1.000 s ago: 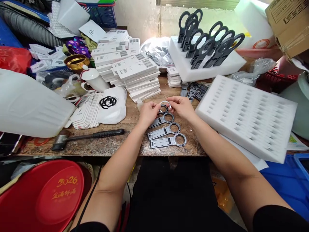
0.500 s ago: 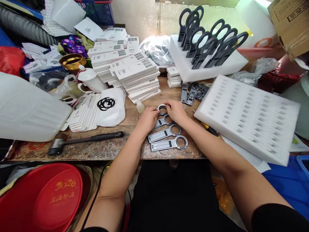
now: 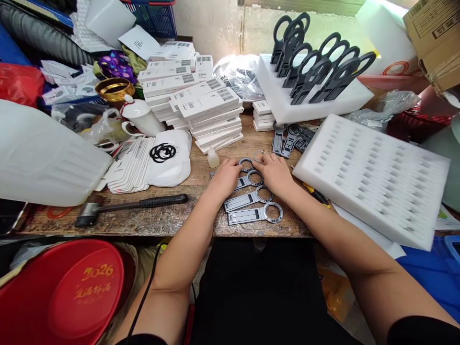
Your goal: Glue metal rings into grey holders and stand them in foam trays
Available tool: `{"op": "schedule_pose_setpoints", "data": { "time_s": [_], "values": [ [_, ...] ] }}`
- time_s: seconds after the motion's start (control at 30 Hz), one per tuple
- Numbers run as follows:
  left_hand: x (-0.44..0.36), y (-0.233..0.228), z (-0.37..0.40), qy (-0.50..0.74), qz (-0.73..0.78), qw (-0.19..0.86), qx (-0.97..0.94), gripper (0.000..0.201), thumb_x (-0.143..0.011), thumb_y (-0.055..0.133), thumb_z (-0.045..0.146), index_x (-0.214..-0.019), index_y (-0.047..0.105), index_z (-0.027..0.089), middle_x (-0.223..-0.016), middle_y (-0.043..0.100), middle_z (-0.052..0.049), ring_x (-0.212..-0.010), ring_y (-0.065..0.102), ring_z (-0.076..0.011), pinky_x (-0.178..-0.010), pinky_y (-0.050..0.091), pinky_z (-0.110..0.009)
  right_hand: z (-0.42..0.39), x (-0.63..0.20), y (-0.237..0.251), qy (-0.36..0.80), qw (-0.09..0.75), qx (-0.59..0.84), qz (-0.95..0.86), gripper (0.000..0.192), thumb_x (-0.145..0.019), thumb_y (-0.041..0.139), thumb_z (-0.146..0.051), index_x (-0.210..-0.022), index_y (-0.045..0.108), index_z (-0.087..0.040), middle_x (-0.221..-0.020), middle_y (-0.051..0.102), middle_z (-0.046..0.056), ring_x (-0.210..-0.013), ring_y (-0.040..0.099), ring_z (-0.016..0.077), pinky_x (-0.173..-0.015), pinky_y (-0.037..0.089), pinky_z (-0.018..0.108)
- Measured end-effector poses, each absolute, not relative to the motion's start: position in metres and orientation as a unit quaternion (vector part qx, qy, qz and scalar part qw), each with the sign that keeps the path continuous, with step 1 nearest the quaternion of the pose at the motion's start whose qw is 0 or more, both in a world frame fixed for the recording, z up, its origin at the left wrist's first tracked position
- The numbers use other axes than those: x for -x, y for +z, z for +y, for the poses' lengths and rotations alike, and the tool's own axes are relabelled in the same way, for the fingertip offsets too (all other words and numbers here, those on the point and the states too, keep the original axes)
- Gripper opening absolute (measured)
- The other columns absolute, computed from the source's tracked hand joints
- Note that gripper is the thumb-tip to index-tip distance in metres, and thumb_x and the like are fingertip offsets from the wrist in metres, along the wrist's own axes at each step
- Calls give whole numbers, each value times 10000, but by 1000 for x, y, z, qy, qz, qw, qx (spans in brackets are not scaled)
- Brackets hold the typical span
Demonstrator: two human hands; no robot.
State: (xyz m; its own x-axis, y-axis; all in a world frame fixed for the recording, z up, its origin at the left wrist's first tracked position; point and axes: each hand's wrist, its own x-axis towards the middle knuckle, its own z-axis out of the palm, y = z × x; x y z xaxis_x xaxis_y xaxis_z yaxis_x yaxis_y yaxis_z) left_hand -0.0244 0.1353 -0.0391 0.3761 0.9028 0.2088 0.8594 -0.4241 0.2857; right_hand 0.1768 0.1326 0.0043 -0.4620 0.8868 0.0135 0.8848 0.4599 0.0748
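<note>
Four flat grey ring-ended parts lay in a column on the worn wooden workbench (image 3: 161,218), each a slotted bar ending in a round hoop: the nearest part (image 3: 255,214) closest to the bench edge, the second part (image 3: 247,199) above it, the third part (image 3: 249,179) partly under the hands, and the top part (image 3: 246,165) between the two sets of fingertips. Both forearms reached straight in from the bottom of the frame. The left hand (image 3: 225,176) lay palm down with fingers loosely curled, its tips touching the top part's hoop; it pressed rather than gripped. The right hand (image 3: 276,171) lay palm down beside it, fingers slightly spread over the hoops of the third and second parts; whether it pinched anything could not be told. A thin clear ring (image 3: 258,155) lay on the wood just beyond the right fingertips.

A small heap of loose dark parts (image 3: 291,136) sat farther back. To the right stood one white foam tray (image 3: 373,177) pitted with rows of rectangular slots. Behind it, a second foam block (image 3: 316,98) held about ten black ring-topped pieces (image 3: 319,64) standing upright. A black-handled rubber mallet (image 3: 129,207) lay to the left, near stacked white barcode boxes (image 3: 204,108) and a small squeeze bottle (image 3: 213,158).
</note>
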Motion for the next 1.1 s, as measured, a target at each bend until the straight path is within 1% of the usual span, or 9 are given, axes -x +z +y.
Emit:
{"op": "schedule_pose_setpoints", "data": {
  "time_s": [0.13, 0.27, 0.37, 0.5, 0.67, 0.8, 0.9, 1.0, 1.1],
  "values": [
    [25, -37, 135, 149, 532, 70, -830, 385, -1060, 443, 153, -1154, 816, 140, -1242, 743, -149, -1158, 635, -292, -1045, 530, -418, 130, -176, 9, 69, 63, -504, 859, 515, -1110, 335, -191, -1550, 602, -204, -1430, 614, 220, -1336, 514, 368, -1025, 378, 484],
    [25, -36, 135, 148, 532, 69, -831, 382, -1053, 450, 145, -1145, 820, 144, -1243, 743, -153, -1144, 647, -294, -1046, 534, -425, 131, -178, 12, 71, 81, -496, 861, 541, -1107, 326, -191, -1591, 560, -252, -1477, 592, 216, -1364, 500, 370, -1029, 370, 490],
    [25, -35, 134, 150, 532, 70, -830, 378, -1043, 457, 131, -1151, 820, 142, -1250, 744, -157, -1168, 648, -302, -1058, 536, -432, 130, -180, 13, 76, 87, -494, 862, 559, -1107, 306, -185, -1621, 518, -232, -1516, 567, 222, -1389, 488, 371, -1046, 367, 495],
    [25, -34, 136, 147, 535, 75, -828, 343, -1037, 490, 132, -1142, 816, 142, -1237, 754, -149, -1181, 661, -301, -1080, 535, -430, 136, -179, 15, 60, 88, -491, 865, 561, -1102, 296, -185, -1610, 528, -233, -1480, 584, 226, -1379, 494, 374, -1016, 379, 485],
    [26, -30, 136, 147, 549, 87, -818, 276, -1001, 525, 85, -1074, 787, 138, -1177, 769, -152, -1176, 682, -294, -1080, 540, -419, 151, -163, 17, 52, 80, -485, 869, 549, -1088, 336, -196, -1591, 548, -256, -1464, 580, 227, -1342, 504, 364, -997, 370, 471],
    [26, -26, 135, 151, 560, 94, -809, 249, -977, 549, 60, -1120, 729, 154, -1200, 761, -146, -1197, 677, -293, -1067, 542, -418, 148, -151, 18, 55, 75, -463, 881, 534, -1090, 369, -228, -1588, 551, -295, -1424, 597, 209, -1318, 502, 351, -994, 356, 458],
    [25, -24, 135, 150, 569, 99, -803, 236, -970, 559, 60, -1135, 688, 169, -1209, 750, -139, -1191, 672, -293, -1036, 551, -417, 139, -151, 20, 68, 73, -431, 897, 518, -1098, 373, -244, -1576, 569, -282, -1387, 609, 212, -1303, 508, 352, -1009, 355, 469],
    [23, -22, 133, 144, 575, 101, -799, 208, -980, 549, 71, -1108, 674, 178, -1199, 742, -142, -1186, 665, -298, -1031, 551, -428, 133, -160, 22, 69, 71, -414, 905, 518, -1106, 369, -248, -1579, 571, -299, -1413, 595, 211, -1326, 508, 361, -1051, 361, 498],
    [21, -18, 127, 131, 575, 97, -802, 227, -1000, 513, 79, -1122, 678, 175, -1224, 730, -156, -1223, 646, -306, -1061, 539, -440, 130, -180, 20, 26, 51, -434, 899, 575, -1072, 406, -179, -1606, 533, -348, -1462, 572, 182, -1337, 523, 358, -1069, 400, 503]
  ]
}}
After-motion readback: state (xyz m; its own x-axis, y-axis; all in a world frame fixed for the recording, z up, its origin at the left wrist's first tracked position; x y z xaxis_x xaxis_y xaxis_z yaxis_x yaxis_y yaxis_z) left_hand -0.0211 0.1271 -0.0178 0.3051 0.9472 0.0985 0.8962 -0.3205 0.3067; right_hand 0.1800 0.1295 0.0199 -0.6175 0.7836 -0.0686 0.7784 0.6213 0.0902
